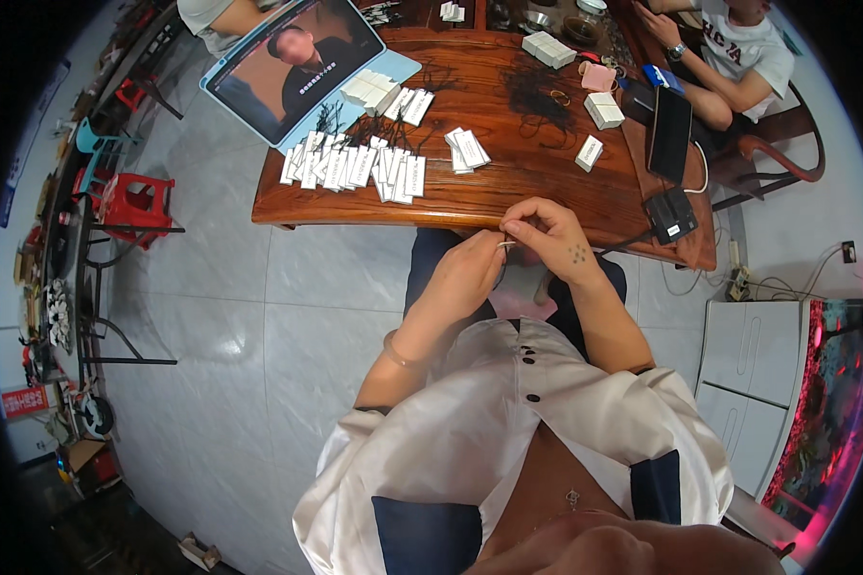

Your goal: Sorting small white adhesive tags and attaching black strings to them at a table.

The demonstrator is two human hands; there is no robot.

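My left hand (465, 274) and my right hand (552, 238) meet just off the near edge of the table, above my lap. Closed fingers of the left hold a small white tag (506, 243), seen almost edge-on. A thin dark cord (501, 275) hangs beside that hand. The right thumb and forefinger pinch together at the tag's upper end; what lies between them is too small to make out. On the table ahead lie a few loose white tags (467, 150). Further left spreads a large batch of white tags (340, 165) with black strings (393, 131) trailing from them.
A tablet (292, 67) plays a video in a light-blue stand at the back left of the wooden table (489, 86). Bundled tags (548, 50), loose black strings (542, 101), a phone (669, 134) and a black box (671, 216) lie rightward. Another person (738, 67) sits far right.
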